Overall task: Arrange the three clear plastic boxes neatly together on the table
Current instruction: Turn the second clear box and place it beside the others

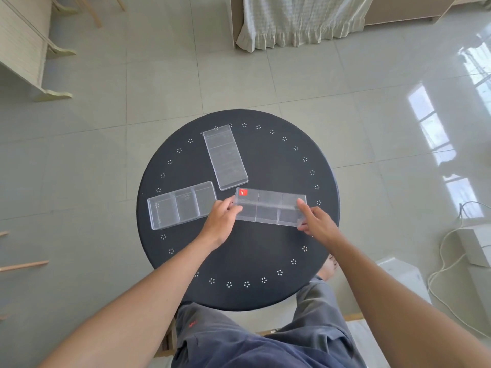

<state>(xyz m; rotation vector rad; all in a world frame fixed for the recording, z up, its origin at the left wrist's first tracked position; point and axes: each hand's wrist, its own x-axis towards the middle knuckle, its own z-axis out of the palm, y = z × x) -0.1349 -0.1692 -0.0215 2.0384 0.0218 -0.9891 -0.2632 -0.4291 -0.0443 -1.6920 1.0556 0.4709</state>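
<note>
Clear plastic boxes: three long, shallow rectangular trays, see-through, each split by thin inner walls into compartments, all lying on the round table (265, 160).
Table: matte black disc, smooth, with a ring of small white flower-like dot clusters near its rim.
Far box (225, 156): long axis runs near to far, tilted slightly leftward at its far end; its near end sits just beside the other two boxes' inner ends, apart from both.
Left box (182, 205): long axis runs left to right, right end angled a little farther away; three compartments show in a row.
Right box (269, 206): long axis left to right, nearly level; small red label (243, 192) at its far-left corner; divided into two rows of cells.
Left hand (221, 221): fingers pinched on the right box's left end, touching the left box's right end or just beside it, I cannot tell which.
Right hand (317, 221): fingers gripping the right box's right end, forefinger laid over its top edge.
Floor (132, 102): glossy pale tiles with window reflections at right.
</note>
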